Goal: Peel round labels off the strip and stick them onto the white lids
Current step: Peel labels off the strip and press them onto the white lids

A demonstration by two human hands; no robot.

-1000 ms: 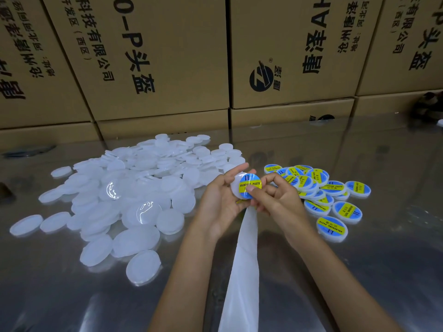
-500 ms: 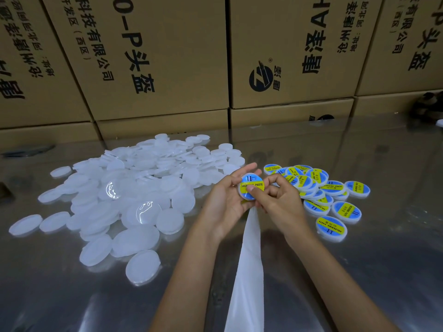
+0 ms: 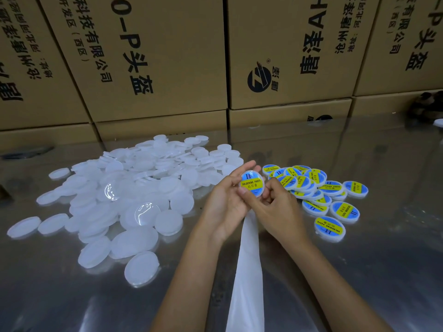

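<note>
Both hands meet mid-frame above a shiny reflective metal table (image 3: 359,271). The left hand (image 3: 226,200) cradles a round white plastic lid bearing a blue-and-yellow round label (image 3: 252,184) (text reads "SOLDERING PASTE"), fingers curled behind it and thumb at its left edge, lid face tilted toward the camera. The right hand (image 3: 275,207) grasps the same lid from the lower right, thumb laid across its lower left edge, other fingers curled at the lid's right side; whether those fingers also pinch the strip can't be made out. A long white backing strip (image 3: 247,271) hangs from under the hands down to the bottom edge of frame, between the two forearms. Left of the hands sits a big loose heap of plain white round plastic lids (image 3: 134,188), unlabelled, spread across the table, a few strays at its near and left edges. Right of the hands, just beside them, a smaller cluster of already labelled lids (image 3: 321,190) with the same blue-and-yellow stickers, overlapping each other. Along the far table edge a wall of brown cardboard cartons (image 3: 167,56) with black printed Chinese text and a round logo. A dark blurry object (image 3: 426,104) at far right, unidentifiable.
</note>
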